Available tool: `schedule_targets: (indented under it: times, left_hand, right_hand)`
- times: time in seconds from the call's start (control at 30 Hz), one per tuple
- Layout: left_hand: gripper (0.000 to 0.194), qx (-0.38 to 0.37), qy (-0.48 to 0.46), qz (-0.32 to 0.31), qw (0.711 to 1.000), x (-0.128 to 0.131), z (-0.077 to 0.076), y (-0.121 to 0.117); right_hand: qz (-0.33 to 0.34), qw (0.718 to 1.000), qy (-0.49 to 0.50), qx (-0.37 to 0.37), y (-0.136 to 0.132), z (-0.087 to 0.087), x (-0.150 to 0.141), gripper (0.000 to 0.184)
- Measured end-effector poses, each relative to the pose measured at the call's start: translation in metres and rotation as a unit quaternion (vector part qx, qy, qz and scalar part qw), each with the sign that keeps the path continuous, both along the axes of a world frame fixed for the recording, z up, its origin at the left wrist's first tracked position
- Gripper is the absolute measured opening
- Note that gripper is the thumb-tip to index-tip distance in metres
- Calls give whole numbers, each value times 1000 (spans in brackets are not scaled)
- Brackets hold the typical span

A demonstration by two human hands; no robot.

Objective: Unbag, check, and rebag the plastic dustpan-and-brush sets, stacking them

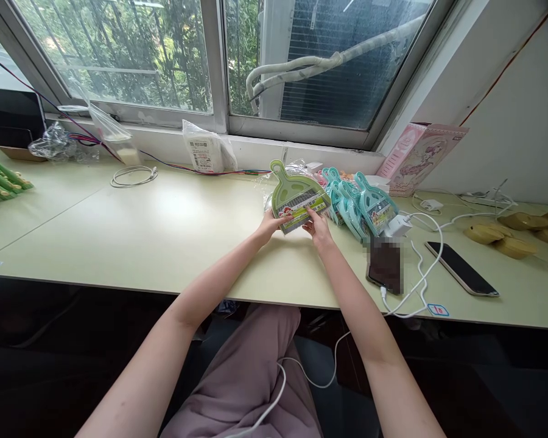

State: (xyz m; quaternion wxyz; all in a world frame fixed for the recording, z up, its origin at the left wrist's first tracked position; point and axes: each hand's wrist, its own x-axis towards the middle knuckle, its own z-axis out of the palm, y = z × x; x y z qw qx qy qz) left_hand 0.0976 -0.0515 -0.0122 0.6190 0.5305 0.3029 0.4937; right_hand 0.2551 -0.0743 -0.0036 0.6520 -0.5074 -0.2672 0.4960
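A small green dustpan-and-brush set [294, 196] with a printed label lies on the pale table [164, 237], its handle pointing toward the window. My left hand [270, 224] grips its near left corner with fingers curled. My right hand [318, 229] pinches its near right edge at the label. Right beside it several teal dustpan sets [358, 204] stand leaning in a row.
A phone [385, 265] on a white charging cable [422, 267] and a second phone [461, 276] lie to the right. Yellow objects [511, 234] sit far right, a pink box [415, 157] leans in the corner. Green sticks [0, 177], plastic bags [209, 149] and a coiled cable [132, 176] lie left.
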Motion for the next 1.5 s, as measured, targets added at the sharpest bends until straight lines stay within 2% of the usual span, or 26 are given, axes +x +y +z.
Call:
schedule_targets:
  times: [0.23, 0.5, 0.67, 0.87, 1.0, 1.2, 1.43, 1.5]
  left_hand:
    - [70, 3, -3, -5, 1000, 0, 0, 0]
    - [67, -15, -8, 15, 1000, -1, 1, 1]
    - [67, -23, -6, 10, 1000, 0, -2, 2]
    - [70, 1, 15, -79, 997, -1, 4, -7]
    - [73, 5, 65, -153, 986, 0, 7, -16]
    - [39, -20, 139, -152, 978, 9, 4, -19]
    - [43, 80, 191, -200, 958, 25, 6, -42]
    - [44, 112, 197, -203, 953, 23, 7, -43]
  right_hand:
    - [4, 1000, -2, -3, -1, 0, 0, 24]
    - [57, 998, -27, 26, -3, 3, 1, 25]
    - [5, 999, -2, 35, -5, 3, -5, 28]
    - [-43, 997, 30, 47, -6, 4, -5, 32]
    - [-62, 997, 19, 52, -5, 3, -1, 36]
    - [-53, 995, 51, 70, -7, 5, 3, 30]
    - [-94, 991, 90, 9, -7, 14, 13, 24]
    - [-77, 993, 91, 5, -7, 17, 14, 24]
